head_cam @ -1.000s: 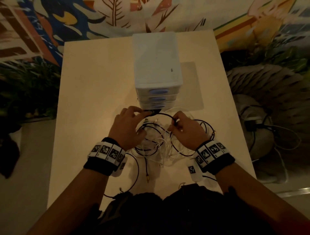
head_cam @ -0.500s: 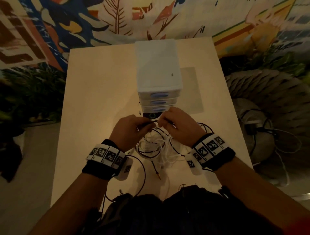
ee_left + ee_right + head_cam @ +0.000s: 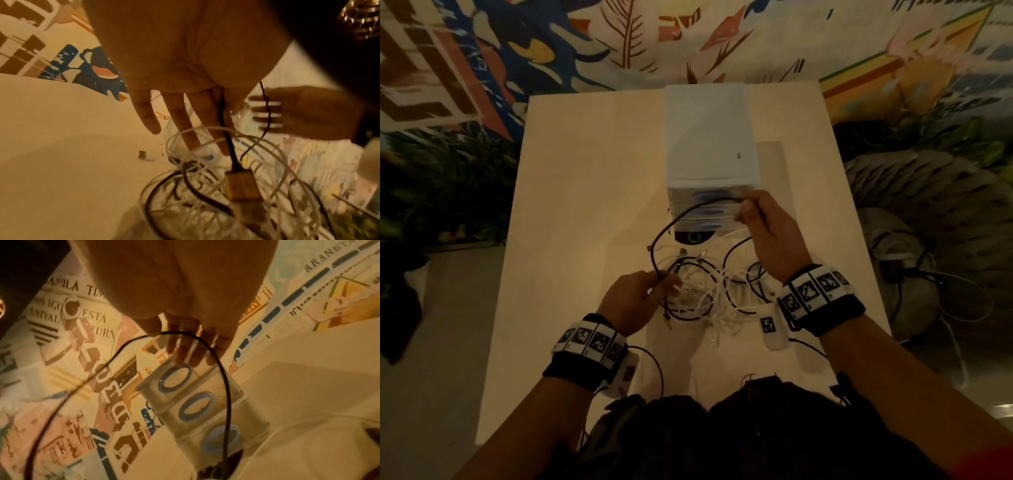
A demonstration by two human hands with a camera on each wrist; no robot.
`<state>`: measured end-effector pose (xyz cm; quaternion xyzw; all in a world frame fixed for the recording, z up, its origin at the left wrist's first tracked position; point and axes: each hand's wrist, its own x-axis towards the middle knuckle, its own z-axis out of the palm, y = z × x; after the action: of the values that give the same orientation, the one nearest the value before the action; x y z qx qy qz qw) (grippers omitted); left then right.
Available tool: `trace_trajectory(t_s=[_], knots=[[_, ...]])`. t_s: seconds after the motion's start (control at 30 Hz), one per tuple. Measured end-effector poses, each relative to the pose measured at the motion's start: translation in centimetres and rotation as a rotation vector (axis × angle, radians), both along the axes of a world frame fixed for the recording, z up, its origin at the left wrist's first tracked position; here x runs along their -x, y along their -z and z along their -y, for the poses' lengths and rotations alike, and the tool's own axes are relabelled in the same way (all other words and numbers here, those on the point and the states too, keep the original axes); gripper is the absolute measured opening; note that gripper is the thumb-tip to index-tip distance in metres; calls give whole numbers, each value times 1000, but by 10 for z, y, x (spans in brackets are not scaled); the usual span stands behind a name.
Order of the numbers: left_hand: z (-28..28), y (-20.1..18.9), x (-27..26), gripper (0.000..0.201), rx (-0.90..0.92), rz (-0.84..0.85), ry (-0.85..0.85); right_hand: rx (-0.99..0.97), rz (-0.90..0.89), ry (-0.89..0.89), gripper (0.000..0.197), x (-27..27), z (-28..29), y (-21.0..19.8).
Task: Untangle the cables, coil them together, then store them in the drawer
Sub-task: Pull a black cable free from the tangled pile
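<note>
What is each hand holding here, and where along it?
Both hold one black cable: the left hand pinches it near the tangle, the right hand grips it further along, raised before the drawers.

Black and white cables [image 3: 702, 294] lie tangled on the cream table [image 3: 592, 192], before a translucent white drawer unit [image 3: 710, 144] with blue oval handles, while black wristbands [image 3: 825, 301] carry black-and-white square markers and the wall mural [image 3: 619, 41] shows blue, orange and yellow.

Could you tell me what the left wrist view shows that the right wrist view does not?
Only the left wrist view shows the gold connector hanging below the left hand over the tangled pile. Only the right wrist view shows the drawer unit front, with three blue oval handles. Both show the black cable held by the right hand.
</note>
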<state>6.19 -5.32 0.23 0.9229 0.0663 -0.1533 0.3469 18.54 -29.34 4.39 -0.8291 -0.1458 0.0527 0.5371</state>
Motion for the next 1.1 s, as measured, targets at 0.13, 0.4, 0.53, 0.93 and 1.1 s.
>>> trace_trajectory(t_s=[0.13,0.4,0.53,0.93,1.1], knots=[[3,-17,-3,31,187,280,-213,119,-209,36,69,3,9,29],[9,-38,-3,33,485,445,-460,282,-181,76,49,30,41,42],[-1,-30,-5,31,634,574,-635,559,-243,-185,14,31,47,43],[-11,-30,2,50,635,461,-515,845,-277,-491,34,42,15,66],[-20,-33,5,39,625,499,-623,841,-315,-488,31,43,18,70]])
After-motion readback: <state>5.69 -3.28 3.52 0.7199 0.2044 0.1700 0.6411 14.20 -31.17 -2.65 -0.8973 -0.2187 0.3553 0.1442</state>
